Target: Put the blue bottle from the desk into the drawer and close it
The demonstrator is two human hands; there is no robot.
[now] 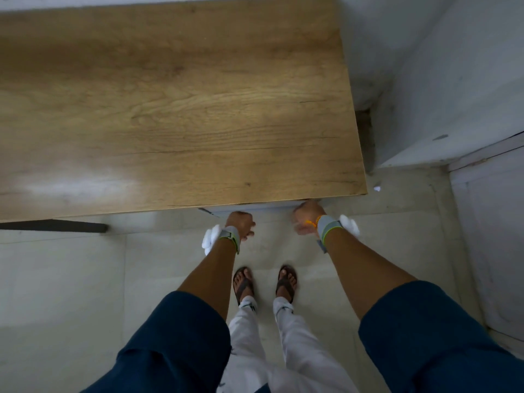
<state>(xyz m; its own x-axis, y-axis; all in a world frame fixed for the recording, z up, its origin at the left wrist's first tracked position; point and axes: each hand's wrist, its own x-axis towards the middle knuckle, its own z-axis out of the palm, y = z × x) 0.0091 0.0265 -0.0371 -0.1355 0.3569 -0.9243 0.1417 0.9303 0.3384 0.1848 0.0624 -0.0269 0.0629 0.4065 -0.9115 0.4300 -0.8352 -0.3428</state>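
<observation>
Blue bottle nowhere visible, so position and long axis impossible to tell. Only a pale sliver of drawer front (263,207) under the desk (181,109) edge. Left hand (239,222) and right hand (307,215) curled against it, fingers blurred, grip unclear.

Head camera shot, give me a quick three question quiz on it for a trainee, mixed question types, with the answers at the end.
1. True or false: a blue bottle stands on the wooden desk top.
2. Which hand reaches closest to the desk's front edge? A) left hand B) right hand
3. Fill in: only a thin strip of the white ____ front shows below the desk edge.

Key:
1. False; the visible desk top is bare.
2. B; the right hand touches the underside of the edge, the left hand sits slightly lower, fingers curled.
3. drawer
</observation>
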